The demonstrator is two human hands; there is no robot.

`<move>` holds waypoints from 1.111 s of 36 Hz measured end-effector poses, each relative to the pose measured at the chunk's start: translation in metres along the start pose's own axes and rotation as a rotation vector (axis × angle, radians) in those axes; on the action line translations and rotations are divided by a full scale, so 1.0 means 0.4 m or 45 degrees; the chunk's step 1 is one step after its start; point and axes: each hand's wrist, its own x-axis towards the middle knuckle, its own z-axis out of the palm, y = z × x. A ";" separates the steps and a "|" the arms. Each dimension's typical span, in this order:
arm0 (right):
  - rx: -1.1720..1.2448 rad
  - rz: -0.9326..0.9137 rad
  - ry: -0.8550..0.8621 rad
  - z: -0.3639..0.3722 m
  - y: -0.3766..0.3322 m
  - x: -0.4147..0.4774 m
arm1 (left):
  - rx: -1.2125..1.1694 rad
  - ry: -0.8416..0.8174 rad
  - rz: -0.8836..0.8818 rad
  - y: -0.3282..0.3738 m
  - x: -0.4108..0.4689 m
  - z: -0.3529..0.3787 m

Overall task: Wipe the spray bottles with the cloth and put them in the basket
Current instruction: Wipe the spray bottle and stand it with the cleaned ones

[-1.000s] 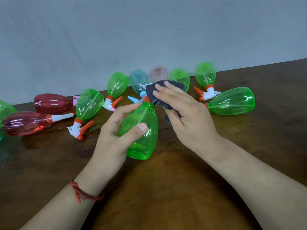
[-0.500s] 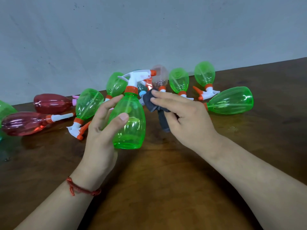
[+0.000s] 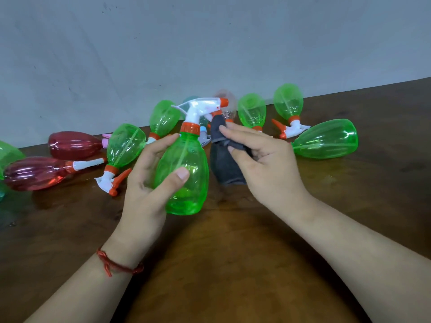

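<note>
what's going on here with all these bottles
A person is cleaning spray bottles. The left hand holds a green spray bottle upright above the table, thumb across its front. The right hand pinches a dark cloth just beside it, near the neck. Other green bottles and red bottles lie on their sides on the wooden table along the wall. No basket is in view.

Green spray bottles point(image 3: 184, 173) point(image 3: 126, 145) point(image 3: 163, 117) point(image 3: 251, 110) point(image 3: 288, 101) point(image 3: 326, 138) point(image 3: 7, 155): seven, one cut off at the frame's left edge
Red spray bottles point(image 3: 74, 145) point(image 3: 35, 173): two
Teal spray bottle point(image 3: 190, 99): one, mostly hidden
Pale pink spray bottle point(image 3: 225, 96): one
Dark cloth point(image 3: 224, 166): one
Red string bracelet point(image 3: 112, 264): one
</note>
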 end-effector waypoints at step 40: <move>0.005 -0.099 0.201 -0.071 0.006 0.043 | 0.055 -0.061 -0.013 0.018 -0.004 0.025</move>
